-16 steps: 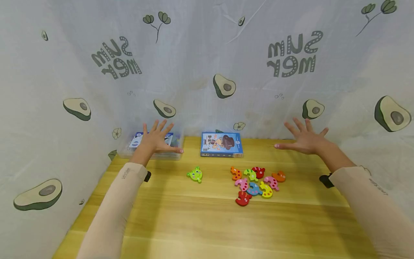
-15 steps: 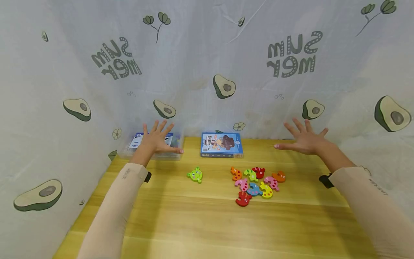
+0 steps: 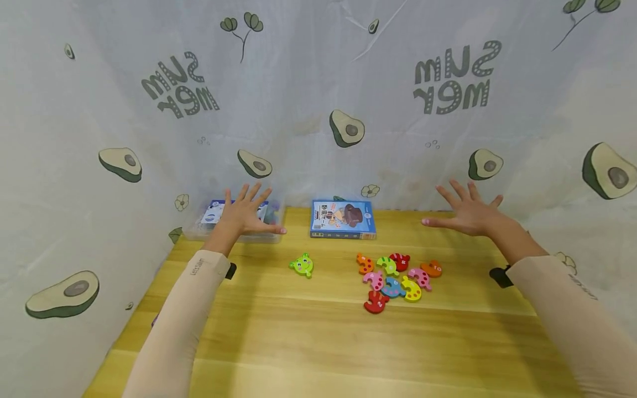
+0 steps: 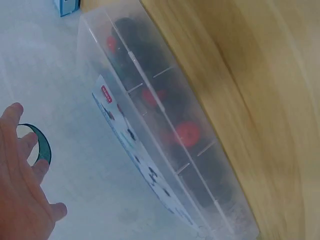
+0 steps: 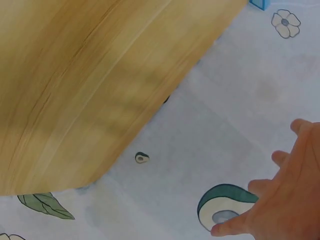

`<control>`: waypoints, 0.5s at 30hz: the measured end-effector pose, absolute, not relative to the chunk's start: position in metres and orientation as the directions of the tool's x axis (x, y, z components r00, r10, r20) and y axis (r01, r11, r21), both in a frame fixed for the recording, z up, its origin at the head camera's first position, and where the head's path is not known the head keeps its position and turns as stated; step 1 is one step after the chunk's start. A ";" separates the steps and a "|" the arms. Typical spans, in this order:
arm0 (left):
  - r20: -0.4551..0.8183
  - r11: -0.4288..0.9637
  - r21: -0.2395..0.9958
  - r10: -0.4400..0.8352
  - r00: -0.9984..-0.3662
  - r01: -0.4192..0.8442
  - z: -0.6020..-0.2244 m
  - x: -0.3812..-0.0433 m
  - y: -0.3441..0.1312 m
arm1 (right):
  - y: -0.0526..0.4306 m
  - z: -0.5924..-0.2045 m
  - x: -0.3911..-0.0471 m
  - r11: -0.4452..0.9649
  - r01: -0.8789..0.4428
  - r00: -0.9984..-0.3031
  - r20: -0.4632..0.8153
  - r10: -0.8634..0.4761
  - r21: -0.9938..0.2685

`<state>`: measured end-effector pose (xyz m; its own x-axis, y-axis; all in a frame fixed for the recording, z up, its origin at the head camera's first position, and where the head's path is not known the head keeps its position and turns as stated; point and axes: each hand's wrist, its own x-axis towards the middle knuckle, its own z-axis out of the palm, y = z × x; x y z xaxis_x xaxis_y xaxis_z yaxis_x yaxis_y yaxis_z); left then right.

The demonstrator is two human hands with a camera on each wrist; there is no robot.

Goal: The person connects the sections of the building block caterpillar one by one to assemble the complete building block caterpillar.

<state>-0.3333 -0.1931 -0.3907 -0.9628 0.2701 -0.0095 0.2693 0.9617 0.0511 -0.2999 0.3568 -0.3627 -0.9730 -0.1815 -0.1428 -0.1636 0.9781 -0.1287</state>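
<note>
A person's left hand [image 3: 241, 216], fingers splayed wide and gripping nothing, is hovering by a clear plastic box [image 3: 259, 239] at the left of the frame, while the right hand [image 3: 470, 215], just as widely spread and holding nothing, is hanging at the right before an avocado-print cloth [image 3: 298, 66]. The box is lying on a wooden table [image 3: 318, 354], looking likely to be stiff, fairly light and a touch slick, best taken by its two long sides; its cloudy walls are showing dark and red contents [image 4: 188, 134], and a blue-and-white label [image 3: 213, 212] is covering part of the top. A blue printed box [image 3: 343, 219], probably stiff card, is sitting near the center, seemingly suiting a hold across its short ends. Right of center, curved, brightly painted pieces [image 3: 393, 288] with spots or stripes are lying in a loose cluster, appearing hard, light and made for fingertip pinching at the edges, and a green face piece [image 3: 302, 265] is resting apart to their left
</note>
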 end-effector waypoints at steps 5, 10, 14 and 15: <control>0.020 0.948 0.074 0.309 -0.951 0.310 -0.398 -0.331 -0.191 | 0.352 -0.363 -0.293 0.969 -0.196 -0.970 -0.116 -0.214 -0.149; 0.044 0.940 0.088 0.326 -0.944 0.328 -0.407 -0.324 -0.187 | 0.344 -0.370 -0.283 0.961 -0.239 -0.966 -0.068 -0.250 -0.142; 0.080 0.934 0.108 0.333 -0.939 0.341 -0.416 -0.317 -0.182 | 0.337 -0.379 -0.274 0.943 -0.277 -0.959 -0.017 -0.285 -0.184; 0.093 0.931 0.113 0.338 -0.937 0.347 -0.419 -0.315 -0.181 | 0.335 -0.383 -0.271 0.938 -0.287 -0.956 0.000 -0.293 -0.196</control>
